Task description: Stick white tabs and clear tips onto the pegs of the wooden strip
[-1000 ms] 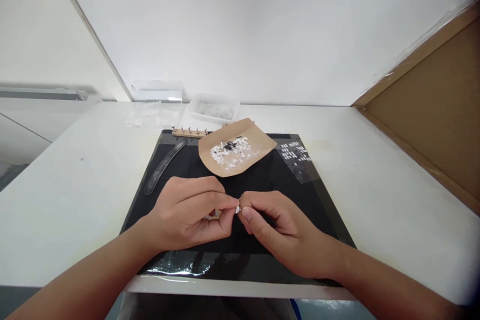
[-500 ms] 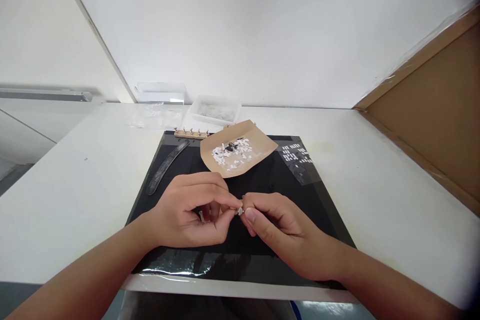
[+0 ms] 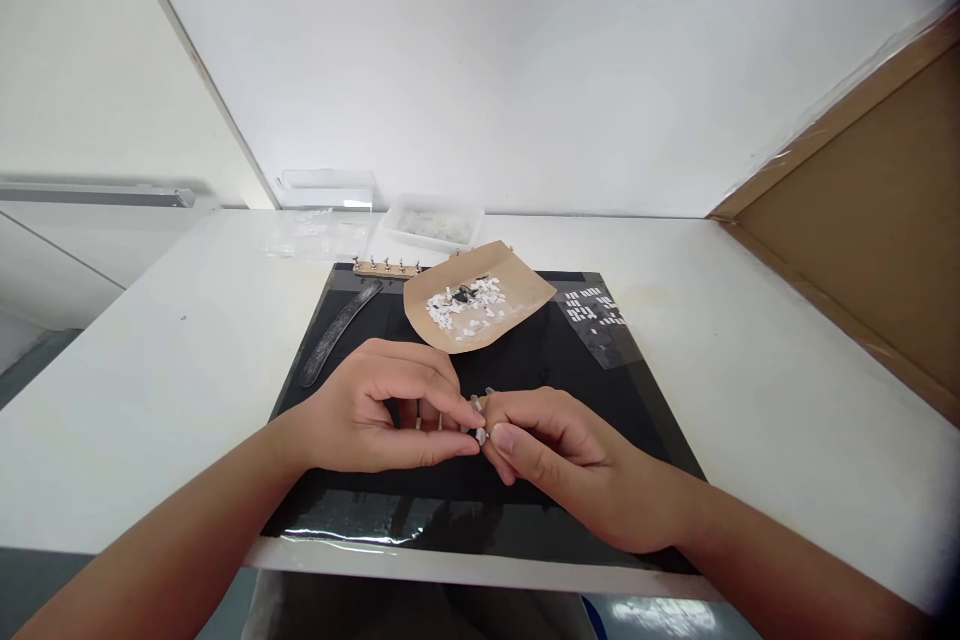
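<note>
My left hand [image 3: 405, 410] and my right hand [image 3: 570, 460] meet over the black mat [image 3: 517, 370]. Left thumb and forefinger close around a small pale piece [image 3: 481, 436], their tips slightly apart at its edge. The right thumb presses against the bent forefinger at the same piece, with most of what it grips hidden. Just above the fingertips stands a second narrow pale piece [image 3: 477, 404]. Thin light pin-like bits [image 3: 418, 423] show through the gap in my left hand; what they belong to is hidden.
Brown paper [image 3: 525, 295] holds white and black scraps. A curved dark file [image 3: 341, 335] lies left, near a wooden strip with metal pins [image 3: 386, 268]. A clear sheet with white pieces [image 3: 600, 335] is right. Behind are a translucent tub [image 3: 433, 222] and plastic bags [image 3: 311, 235].
My left fingertips have parted a little and lowered around the small pale piece, uncovering another pale piece above. My right hand has barely moved. The view has shifted slightly.
</note>
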Motion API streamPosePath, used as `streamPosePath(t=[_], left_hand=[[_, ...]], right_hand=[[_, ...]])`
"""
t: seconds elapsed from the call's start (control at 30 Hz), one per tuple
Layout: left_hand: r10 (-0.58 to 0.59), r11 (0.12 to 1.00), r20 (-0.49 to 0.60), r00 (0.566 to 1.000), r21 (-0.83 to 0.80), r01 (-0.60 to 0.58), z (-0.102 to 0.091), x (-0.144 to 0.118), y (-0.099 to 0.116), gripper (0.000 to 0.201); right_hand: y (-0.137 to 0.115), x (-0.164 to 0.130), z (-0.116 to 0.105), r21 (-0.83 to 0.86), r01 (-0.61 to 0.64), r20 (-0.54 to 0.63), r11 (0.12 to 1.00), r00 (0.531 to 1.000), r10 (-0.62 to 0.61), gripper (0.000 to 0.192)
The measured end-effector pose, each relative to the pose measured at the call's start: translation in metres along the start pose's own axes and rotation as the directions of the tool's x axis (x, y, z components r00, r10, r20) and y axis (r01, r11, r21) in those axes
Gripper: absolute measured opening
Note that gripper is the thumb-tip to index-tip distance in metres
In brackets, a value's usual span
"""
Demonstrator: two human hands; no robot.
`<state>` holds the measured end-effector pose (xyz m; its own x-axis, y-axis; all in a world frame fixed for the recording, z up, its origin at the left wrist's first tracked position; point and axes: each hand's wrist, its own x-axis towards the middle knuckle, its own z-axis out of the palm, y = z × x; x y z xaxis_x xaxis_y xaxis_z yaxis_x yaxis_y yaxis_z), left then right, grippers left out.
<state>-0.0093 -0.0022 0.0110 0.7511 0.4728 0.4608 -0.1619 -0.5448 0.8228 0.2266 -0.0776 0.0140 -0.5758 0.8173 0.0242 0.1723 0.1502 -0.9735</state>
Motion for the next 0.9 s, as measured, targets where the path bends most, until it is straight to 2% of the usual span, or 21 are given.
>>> streamPosePath(t=[0.2, 0.43, 0.9], left_hand=[[-0.026, 0.999, 0.042, 0.999, -0.028, 0.027, -0.0021, 0.0019, 0.0008, 0.017], [-0.036, 0.998, 0.044, 0.998, -0.054, 0.038, -0.0020, 0.0015, 0.0029, 0.016], [0.000, 1.000, 0.036, 0.999, 0.001, 0.000, -0.0007, 0.0019, 0.0052, 0.014]], right_hand=[[0.0026, -0.0009, -0.0005, 0.016, -0.019, 0.029, 1.000, 0.999, 0.018, 0.045], [0.0021, -0.0007, -0.0014, 0.027, -0.025, 0.042, 0.999, 0.999, 0.024, 0.045], [0.0006, -0.0009, -0.0020, 0.041, -0.044, 0.055, 0.998, 0.998, 0.041, 0.043]])
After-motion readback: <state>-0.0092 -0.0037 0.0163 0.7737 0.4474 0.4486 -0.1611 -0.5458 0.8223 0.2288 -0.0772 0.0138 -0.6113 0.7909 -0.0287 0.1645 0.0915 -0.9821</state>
